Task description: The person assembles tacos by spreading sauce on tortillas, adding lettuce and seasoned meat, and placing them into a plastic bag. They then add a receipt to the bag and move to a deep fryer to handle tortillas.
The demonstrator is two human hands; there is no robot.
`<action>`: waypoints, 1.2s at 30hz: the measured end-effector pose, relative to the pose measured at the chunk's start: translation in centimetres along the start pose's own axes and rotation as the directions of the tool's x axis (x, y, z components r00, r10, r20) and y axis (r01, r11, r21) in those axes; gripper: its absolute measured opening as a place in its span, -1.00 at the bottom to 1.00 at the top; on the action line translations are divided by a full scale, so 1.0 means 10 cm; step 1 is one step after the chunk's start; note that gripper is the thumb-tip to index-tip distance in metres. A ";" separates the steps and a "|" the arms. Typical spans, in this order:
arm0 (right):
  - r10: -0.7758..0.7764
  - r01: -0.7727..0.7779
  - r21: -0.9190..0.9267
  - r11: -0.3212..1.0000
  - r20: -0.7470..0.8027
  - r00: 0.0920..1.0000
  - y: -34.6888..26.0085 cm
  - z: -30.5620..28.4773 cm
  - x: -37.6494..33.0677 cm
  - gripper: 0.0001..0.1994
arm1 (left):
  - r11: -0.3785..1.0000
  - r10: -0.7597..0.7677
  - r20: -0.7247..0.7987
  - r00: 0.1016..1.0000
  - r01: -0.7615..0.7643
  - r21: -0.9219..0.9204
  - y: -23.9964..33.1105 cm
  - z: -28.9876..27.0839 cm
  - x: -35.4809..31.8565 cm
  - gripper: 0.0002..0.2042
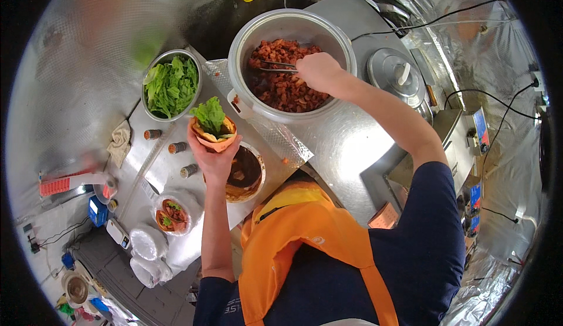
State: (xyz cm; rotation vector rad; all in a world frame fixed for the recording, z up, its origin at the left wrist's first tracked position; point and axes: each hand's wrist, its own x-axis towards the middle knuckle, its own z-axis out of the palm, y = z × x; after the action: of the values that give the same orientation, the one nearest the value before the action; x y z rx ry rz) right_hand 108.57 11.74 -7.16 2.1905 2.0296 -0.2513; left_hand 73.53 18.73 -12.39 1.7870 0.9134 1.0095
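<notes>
Here, hands (212, 160) (320, 72) hold a lettuce-topped wrap (217, 143) and tongs (279, 70).

A shiny metal table (331, 170) holds a big round pot (322, 37), a metal bowl (199, 75), three little jars (176, 148) and a sauce tub (263, 172). A bumpy silver sheet (287, 141) lies on it too.

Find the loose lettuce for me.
In the head view, the loose lettuce sits left of the big pot, above and left of the left hand.
</notes>
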 end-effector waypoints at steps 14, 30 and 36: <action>0.101 -0.091 0.496 0.864 0.005 0.995 0.24 -0.25 -0.64 -0.71 | 0.982 -0.066 0.049 0.997 0.073 -0.177 0.36 0.27 0.31 0.12; 0.510 -0.042 0.962 0.269 -0.105 0.854 -0.24 -0.78 -1.92 -0.78 | 0.971 0.122 0.109 0.987 -0.096 -0.220 1.15 1.30 0.80 0.25; 0.407 -0.202 0.656 0.727 -0.175 0.896 -0.46 -1.01 -1.98 -0.76 | 0.949 0.250 0.089 0.964 -0.227 -0.218 0.96 1.39 0.83 0.29</action>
State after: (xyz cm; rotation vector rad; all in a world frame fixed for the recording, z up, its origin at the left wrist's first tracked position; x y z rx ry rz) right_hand 102.79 -4.94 7.10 3.1178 1.8358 -0.6646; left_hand 91.08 18.06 -5.57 1.7859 0.5078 1.0967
